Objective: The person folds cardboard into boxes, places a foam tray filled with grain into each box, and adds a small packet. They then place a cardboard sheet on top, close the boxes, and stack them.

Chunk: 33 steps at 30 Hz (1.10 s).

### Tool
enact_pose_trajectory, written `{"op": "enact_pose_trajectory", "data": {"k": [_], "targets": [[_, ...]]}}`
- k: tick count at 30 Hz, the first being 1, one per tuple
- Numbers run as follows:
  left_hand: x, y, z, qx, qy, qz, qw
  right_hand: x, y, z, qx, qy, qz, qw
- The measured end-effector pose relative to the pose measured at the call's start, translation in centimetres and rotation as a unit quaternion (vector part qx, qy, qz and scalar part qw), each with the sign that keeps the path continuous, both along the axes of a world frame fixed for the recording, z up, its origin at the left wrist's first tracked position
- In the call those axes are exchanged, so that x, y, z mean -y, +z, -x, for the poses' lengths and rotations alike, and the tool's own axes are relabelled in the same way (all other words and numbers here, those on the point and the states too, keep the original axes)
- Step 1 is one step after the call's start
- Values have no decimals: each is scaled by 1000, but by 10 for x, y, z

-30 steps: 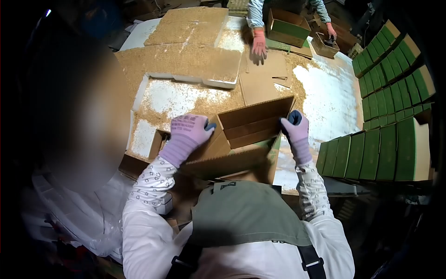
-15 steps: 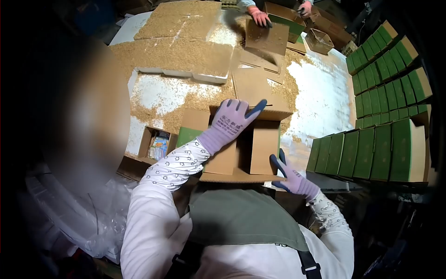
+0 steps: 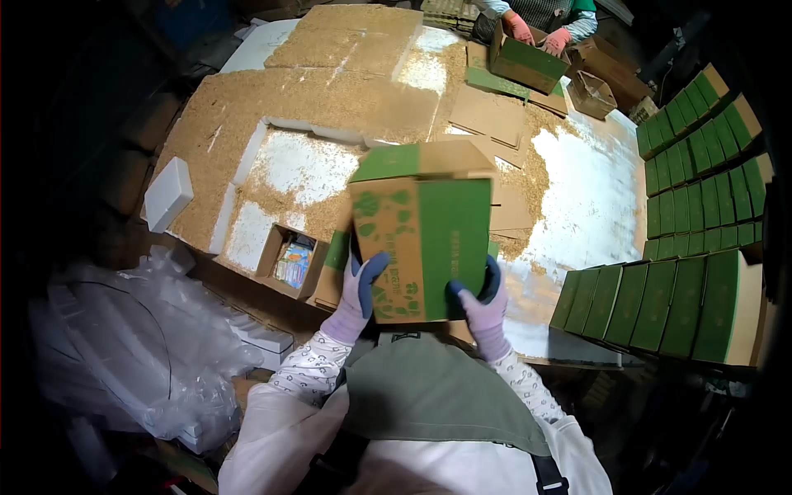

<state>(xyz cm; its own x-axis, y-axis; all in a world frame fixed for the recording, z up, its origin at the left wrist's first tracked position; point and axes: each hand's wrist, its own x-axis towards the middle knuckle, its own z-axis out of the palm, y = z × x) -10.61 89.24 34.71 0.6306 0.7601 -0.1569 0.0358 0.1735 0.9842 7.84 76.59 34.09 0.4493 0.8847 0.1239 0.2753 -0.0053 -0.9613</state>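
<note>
Box (image 3: 425, 247) now raised upright, left hand (image 3: 359, 293) and right hand (image 3: 478, 305) gripping its sides

Lilac knit gloves with dark-blue-coated fingers (image 3: 374, 266) — white patterned sleeves, grey-green apron, black straps.

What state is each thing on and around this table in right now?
Green carton: lifted off the table, gripped by both hands, top flap open.
Left hand: gloved, clasping the carton's left edge.
Right hand: gloved, clasping its lower right corner.
Small open box: open, packets inside.
Stacked green cartons: assembled, in rows.
Table: strewn with sawdust-like chaff.
Co-worker's carton: open, hands on it.
</note>
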Motion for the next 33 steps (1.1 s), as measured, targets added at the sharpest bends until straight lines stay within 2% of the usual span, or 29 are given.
{"op": "enact_pose_trajectory", "data": {"k": [1, 2, 3, 4, 5, 6, 7, 9, 10, 11, 12, 13, 15, 16, 17, 18, 19, 20, 21, 22, 23, 25, 26, 27, 29, 30, 31, 33], "targets": [[16, -9, 6, -64, -72, -35, 995, -19, 24, -15, 113, 14, 24, 993], [33, -21, 10, -123, -140, -69, 980, -36, 40, -26, 244, 133, 48, 959], [47, -31, 16, -184, -208, -103, 955, -46, 47, -31, 365, 247, 68, 895], [53, -39, 21, -240, -278, -139, 920, -41, 26, -28, 419, 282, 104, 857], [47, -44, 21, -291, -342, -177, 876, -30, 5, -21, 460, 335, 193, 799], [32, -15, 20, -209, -299, -327, 872, -12, -17, -9, 479, 331, 189, 791], [7, 21, 18, -121, -244, -465, 843, 1, -30, 0, 498, 328, 185, 781], [-48, 36, 6, -312, -35, -539, 782, -1, -8, 8, 438, 340, 187, 811], [-51, 24, 9, -311, -43, -505, 804, -7, 5, 7, 360, 319, 154, 863], [-57, 2, 11, -308, -53, -473, 823, -7, 10, 2, 346, 243, 96, 901], [-70, -21, 8, -302, -61, -446, 841, -12, 14, 0, 404, 94, 112, 903], [-84, -33, 5, -295, -69, -417, 857, -17, 16, 0, 451, -58, 125, 882], [-115, -28, 0, -204, -85, -359, 907, -23, -52, -12, 241, -257, 110, 929], [-149, -34, -8, -214, -19, -225, 950, -16, -73, -17, 101, -247, 166, 949], [-188, -44, -17, -223, 41, -81, 971, -20, -70, -15, 114, -240, 204, 942], [-235, -60, -27, -165, 129, -44, 977, -25, -62, -13, 127, -234, 241, 933], [-292, -108, -34, -212, 214, -60, 952, -31, -59, -13, 140, -231, 275, 923], [-348, -176, -35, -315, 274, -70, 906, -30, -59, -12, 153, -247, 273, 917], [-394, -245, -36, -404, 311, -53, 859, -29, -60, -11, 113, -270, 250, 923], [-430, -322, -38, -460, 329, -37, 824, -26, -64, -11, 127, -274, 258, 918], [-430, -277, -49, -443, 381, 50, 810, -25, -68, -14, 142, -278, 263, 913], [-431, -272, -82, -424, 447, 78, 784, -29, -61, -13, 145, -284, 300, 899], [-436, -270, -97, -386, 488, 136, 771, -30, -58, -12, 145, -289, 309, 895], [-425, -245, -100, -316, 483, 143, 804, -33, -58, -12, 144, -292, 314, 892], [-418, -221, -122, -256, 539, 109, 795, -32, -60, -14, 143, -292, 306, 895], [-412, -196, -127, -85, 520, 166, 833, -31, -61, -14, 143, -291, 302, 897], [-424, -207, -131, 3, 543, 221, 810, -29, -61, -10, 143, -296, 307, 893], [-455, -222, -132, -63, 582, 227, 778, -32, -60, -11, 147, -303, 307, 890]]}}
